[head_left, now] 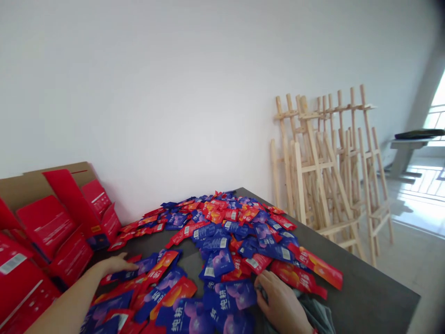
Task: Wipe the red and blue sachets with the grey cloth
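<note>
- Packets (222,263) in red and blue are lying in a loose, overlapping spread across the dark worktop (368,283), between and beyond our two hands; with so many layers touching, we are risking dragging neighbours along whenever one is pulled.
- Our left hand (116,264) is resting palm down over red and blue packets at the left; its fingers are reaching forward, loosely bent, and we cannot tell whether they are pinching anything. Slick wrappers could be slipping from a shallow hold.
- Our right hand (278,297) is lying beside a blue packet (233,295), its fingers curling inward; we cannot tell whether they are closing on something. Grey cloth (315,311) is bunching under and beside this hand, so we could be snagging it together with a wrapper.
- One long red packet (321,269) is lying towards the worktop's right side; a careless sweep of our right forearm could be nudging it over the edge.
- Red cartons (48,225) are standing open at the left, near our left forearm; their raised flaps could be catching our arm and tipping.
- Wooden easels (318,171) are leaning together past the right edge, where anything falling would be harder for us to retrieve.
</note>
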`<state>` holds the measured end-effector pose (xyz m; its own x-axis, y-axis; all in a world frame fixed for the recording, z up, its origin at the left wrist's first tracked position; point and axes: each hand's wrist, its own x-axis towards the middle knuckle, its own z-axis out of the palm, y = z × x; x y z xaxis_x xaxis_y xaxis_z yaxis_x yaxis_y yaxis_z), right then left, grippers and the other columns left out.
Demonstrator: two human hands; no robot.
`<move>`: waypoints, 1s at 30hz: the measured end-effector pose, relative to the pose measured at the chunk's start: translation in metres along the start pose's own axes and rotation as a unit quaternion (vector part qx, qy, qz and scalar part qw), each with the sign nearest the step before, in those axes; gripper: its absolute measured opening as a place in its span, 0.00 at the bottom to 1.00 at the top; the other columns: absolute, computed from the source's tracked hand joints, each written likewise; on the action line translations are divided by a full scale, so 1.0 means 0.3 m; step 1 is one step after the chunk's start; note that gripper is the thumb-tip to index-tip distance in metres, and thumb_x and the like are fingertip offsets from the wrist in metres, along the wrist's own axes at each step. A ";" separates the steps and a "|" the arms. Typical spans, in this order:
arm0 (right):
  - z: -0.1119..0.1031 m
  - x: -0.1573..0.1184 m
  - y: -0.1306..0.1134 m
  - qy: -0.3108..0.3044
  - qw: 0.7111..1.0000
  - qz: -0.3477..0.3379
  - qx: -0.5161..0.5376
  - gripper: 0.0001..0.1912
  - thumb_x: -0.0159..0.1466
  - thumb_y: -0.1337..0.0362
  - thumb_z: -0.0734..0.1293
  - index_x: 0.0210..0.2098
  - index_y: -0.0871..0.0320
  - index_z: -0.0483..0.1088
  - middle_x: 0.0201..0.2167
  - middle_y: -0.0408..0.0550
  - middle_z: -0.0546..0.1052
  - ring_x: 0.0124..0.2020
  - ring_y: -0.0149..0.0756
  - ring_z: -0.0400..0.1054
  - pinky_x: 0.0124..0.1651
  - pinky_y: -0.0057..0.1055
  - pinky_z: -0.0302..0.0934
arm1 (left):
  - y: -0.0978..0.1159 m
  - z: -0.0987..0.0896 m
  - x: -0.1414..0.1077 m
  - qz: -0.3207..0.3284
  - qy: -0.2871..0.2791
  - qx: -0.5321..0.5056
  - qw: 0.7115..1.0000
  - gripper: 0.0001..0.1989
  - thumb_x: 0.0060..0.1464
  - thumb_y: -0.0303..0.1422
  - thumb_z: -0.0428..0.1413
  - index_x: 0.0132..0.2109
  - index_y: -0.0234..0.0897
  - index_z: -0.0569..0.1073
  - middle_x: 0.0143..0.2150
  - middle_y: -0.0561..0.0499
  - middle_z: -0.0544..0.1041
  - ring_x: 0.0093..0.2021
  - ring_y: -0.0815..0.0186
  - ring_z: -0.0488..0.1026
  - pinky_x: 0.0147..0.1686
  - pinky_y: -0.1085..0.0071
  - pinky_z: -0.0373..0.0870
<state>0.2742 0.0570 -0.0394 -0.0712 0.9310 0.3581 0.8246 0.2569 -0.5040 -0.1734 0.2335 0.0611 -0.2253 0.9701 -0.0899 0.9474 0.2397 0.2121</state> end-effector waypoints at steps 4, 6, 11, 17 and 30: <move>-0.008 -0.001 -0.002 -0.008 1.000 0.011 -0.004 0.09 0.59 0.72 0.58 0.34 0.54 0.66 0.35 0.44 0.71 0.38 0.37 0.66 0.41 0.32 0.56 | 0.127 0.080 0.095 -0.026 -0.073 -0.029 0.997 0.34 0.41 0.49 0.60 0.51 0.31 0.67 0.54 0.32 0.69 0.47 0.47 0.73 0.30 0.64 0.73; -0.009 0.000 0.000 -0.016 1.000 0.011 -0.007 0.09 0.59 0.71 0.57 0.34 0.54 0.65 0.35 0.44 0.71 0.38 0.37 0.66 0.41 0.33 0.56 | 0.230 0.127 0.111 -0.005 -0.103 -0.049 0.993 0.31 0.42 0.51 0.59 0.50 0.35 0.67 0.53 0.37 0.71 0.45 0.51 0.74 0.28 0.68 0.72; -0.007 -0.001 0.009 -0.022 1.000 0.007 -0.005 0.08 0.60 0.70 0.57 0.34 0.54 0.65 0.36 0.45 0.72 0.38 0.38 0.66 0.42 0.33 0.56 | 0.491 0.208 0.059 0.074 -0.151 -0.068 0.983 0.29 0.41 0.49 0.61 0.49 0.40 0.68 0.49 0.44 0.75 0.39 0.56 0.76 0.27 0.69 0.72; -0.005 0.004 0.016 -0.018 1.000 0.002 0.013 0.08 0.60 0.69 0.57 0.35 0.54 0.65 0.37 0.46 0.72 0.40 0.38 0.66 0.43 0.33 0.57 | 0.621 0.196 -0.119 0.158 -0.152 -0.001 0.976 0.31 0.45 0.43 0.58 0.56 0.36 0.66 0.55 0.37 0.69 0.37 0.54 0.77 0.31 0.63 0.74; -0.019 0.015 0.009 -0.013 1.000 -0.012 0.003 0.07 0.60 0.68 0.58 0.34 0.54 0.67 0.37 0.46 0.73 0.39 0.36 0.66 0.43 0.30 0.57 | 0.414 0.220 -0.600 0.350 -0.102 0.127 0.923 0.43 0.50 0.53 0.53 0.67 0.35 0.53 0.68 0.39 0.51 0.68 0.49 0.46 0.64 0.51 0.44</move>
<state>0.2795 0.0603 -0.0346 -0.1059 0.9308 0.3498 0.8195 0.2809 -0.4995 -0.0002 0.0862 0.0392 0.4839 0.8511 -0.2036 0.8736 -0.4836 0.0547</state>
